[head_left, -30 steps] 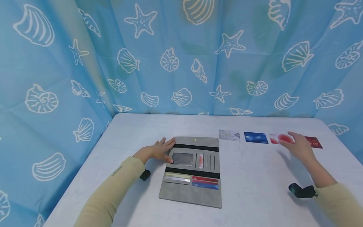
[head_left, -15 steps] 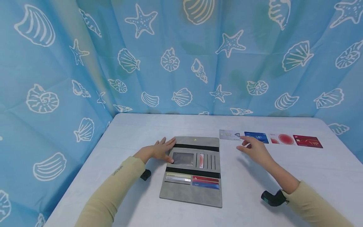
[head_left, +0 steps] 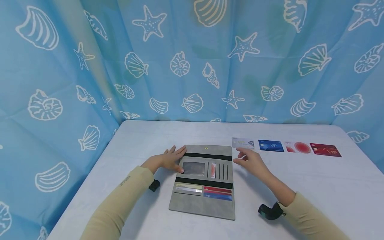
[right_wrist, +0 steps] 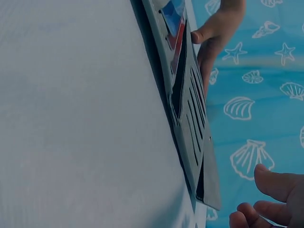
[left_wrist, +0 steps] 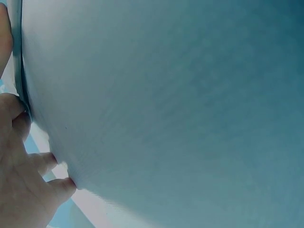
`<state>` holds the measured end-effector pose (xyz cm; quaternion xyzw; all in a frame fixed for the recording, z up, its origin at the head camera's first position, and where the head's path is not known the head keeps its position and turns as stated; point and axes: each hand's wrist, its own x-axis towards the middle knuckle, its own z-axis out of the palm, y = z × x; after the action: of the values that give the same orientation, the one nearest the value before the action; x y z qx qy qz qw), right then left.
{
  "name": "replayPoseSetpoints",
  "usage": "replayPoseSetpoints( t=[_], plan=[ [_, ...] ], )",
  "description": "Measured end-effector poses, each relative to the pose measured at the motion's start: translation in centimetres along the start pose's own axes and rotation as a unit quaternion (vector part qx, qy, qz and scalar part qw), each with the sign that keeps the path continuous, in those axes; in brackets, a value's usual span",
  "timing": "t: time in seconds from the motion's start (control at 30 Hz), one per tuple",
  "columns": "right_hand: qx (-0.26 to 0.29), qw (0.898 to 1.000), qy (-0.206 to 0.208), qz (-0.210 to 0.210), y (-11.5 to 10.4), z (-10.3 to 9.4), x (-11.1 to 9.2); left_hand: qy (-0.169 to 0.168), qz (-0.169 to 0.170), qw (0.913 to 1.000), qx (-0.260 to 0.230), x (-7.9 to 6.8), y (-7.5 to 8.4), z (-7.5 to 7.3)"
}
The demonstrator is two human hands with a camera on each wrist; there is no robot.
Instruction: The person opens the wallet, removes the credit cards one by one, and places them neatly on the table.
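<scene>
Nearest are two beige cloth sleeves [head_left: 120,196], smooth and lightly creased. Between them an unfolded, matte grey leather-like wallet [head_left: 199,204] lies flat on the white cloth-covered counter [head_left: 288,186], a long rectangle crossed by black bands. Its lower pockets carry glossy cards [head_left: 217,190] in red, blue and pale tones; higher up, beside a rectangular clear window [head_left: 193,168], a white-and-red card [head_left: 213,170] stands in an upright slot.

The left hand [head_left: 168,160] rests at the wallet's left edge, fingers spread. The right hand [head_left: 251,161] holds nothing, thumb and forefinger apart, near the wallet's right edge; whether its forefinger touches the silver plastic card [head_left: 242,143] behind it, I cannot tell.

Rightward along the row lie a blue plastic card [head_left: 271,145], a white card with a red circle [head_left: 298,147] and a red plastic card [head_left: 325,150]. Behind hangs a rippled blue curtain [head_left: 180,83] printed with white shells.

Half a second ago the right hand overlapped the blue plastic card; it has since moved left, while the left hand and wallet stayed put.
</scene>
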<state>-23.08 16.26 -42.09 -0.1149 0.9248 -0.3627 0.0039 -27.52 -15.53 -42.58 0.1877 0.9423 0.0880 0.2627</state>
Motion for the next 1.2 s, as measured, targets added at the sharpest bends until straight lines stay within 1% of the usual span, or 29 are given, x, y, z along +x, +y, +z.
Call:
replayPoseSetpoints(
  t=[0.33,0.5,0.73,0.9,1.07,1.13,1.2],
  plan=[
    [-0.006,0.998,-0.042,-0.042,-1.5,1.6,0.2,-0.001,0.005,1.0000,-0.006,-0.3,0.1,-0.2],
    [-0.011,0.997,-0.067,-0.044,-2.3,2.3,0.4,-0.002,0.005,1.0000,-0.005,-0.4,0.2,-0.2],
    [-0.029,0.992,-0.105,-0.058,-2.9,3.6,0.8,-0.006,0.006,1.0000,-0.005,-0.3,0.2,-0.3],
    [-0.040,0.989,-0.132,-0.059,-3.2,4.4,1.0,-0.005,0.007,1.0000,-0.002,-0.3,0.0,-0.2],
    [-0.081,0.985,-0.140,-0.064,-3.5,5.0,1.1,-0.004,0.008,1.0000,-0.001,-0.2,0.0,-0.1],
    [-0.091,0.984,-0.141,-0.058,-3.7,5.1,1.1,-0.004,0.007,1.0000,-0.003,-0.3,0.0,-0.2],
    [-0.082,0.986,-0.143,-0.040,-3.8,5.3,1.2,-0.004,0.006,1.0000,-0.006,-0.3,0.1,-0.2]
  ],
)
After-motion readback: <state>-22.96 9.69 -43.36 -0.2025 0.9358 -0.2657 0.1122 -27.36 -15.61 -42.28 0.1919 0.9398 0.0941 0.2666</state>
